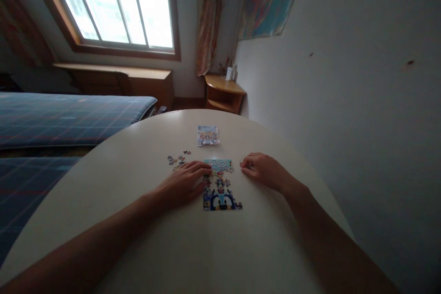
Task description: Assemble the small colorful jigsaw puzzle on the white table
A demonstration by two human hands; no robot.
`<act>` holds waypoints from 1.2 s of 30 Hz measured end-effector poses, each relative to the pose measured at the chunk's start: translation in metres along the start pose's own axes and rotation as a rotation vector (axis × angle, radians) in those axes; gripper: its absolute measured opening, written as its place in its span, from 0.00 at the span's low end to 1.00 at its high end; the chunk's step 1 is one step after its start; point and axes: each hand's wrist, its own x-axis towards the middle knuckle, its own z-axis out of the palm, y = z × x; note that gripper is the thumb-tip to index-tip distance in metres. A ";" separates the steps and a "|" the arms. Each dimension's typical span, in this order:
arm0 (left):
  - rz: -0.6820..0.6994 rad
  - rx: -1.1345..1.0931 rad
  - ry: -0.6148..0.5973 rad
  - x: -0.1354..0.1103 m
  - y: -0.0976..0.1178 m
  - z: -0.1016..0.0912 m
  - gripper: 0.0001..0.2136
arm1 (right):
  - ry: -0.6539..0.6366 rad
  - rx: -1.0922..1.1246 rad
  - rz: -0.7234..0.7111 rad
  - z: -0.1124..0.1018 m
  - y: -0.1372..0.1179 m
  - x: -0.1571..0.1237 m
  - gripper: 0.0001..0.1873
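A partly assembled jigsaw puzzle (220, 188) lies on the round white table (193, 248) in front of me. My left hand (184, 183) rests flat on the table at the puzzle's left edge, its fingertips touching the upper left of the puzzle. My right hand (262, 169) lies just right of the puzzle's top, fingers curled loosely with the tips pressed to the table; what, if anything, is under them I cannot make out. Several loose puzzle pieces (177, 160) are scattered just beyond my left hand.
A small printed picture card (207, 135) lies farther back on the table. A white wall (344, 92) runs along the right. A bed with a blue plaid cover (65, 117) stands to the left, a wooden corner shelf (223, 92) and a window (117, 4) beyond.
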 end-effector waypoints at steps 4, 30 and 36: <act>-0.030 0.016 0.006 0.000 0.000 -0.001 0.14 | -0.066 0.079 0.002 -0.005 -0.004 -0.004 0.04; -0.052 0.002 -0.016 -0.001 0.001 -0.002 0.16 | -0.052 0.134 -0.160 0.000 0.001 -0.007 0.04; -0.054 0.002 -0.012 -0.001 0.001 0.000 0.16 | 0.018 0.138 -0.218 0.003 -0.009 -0.004 0.04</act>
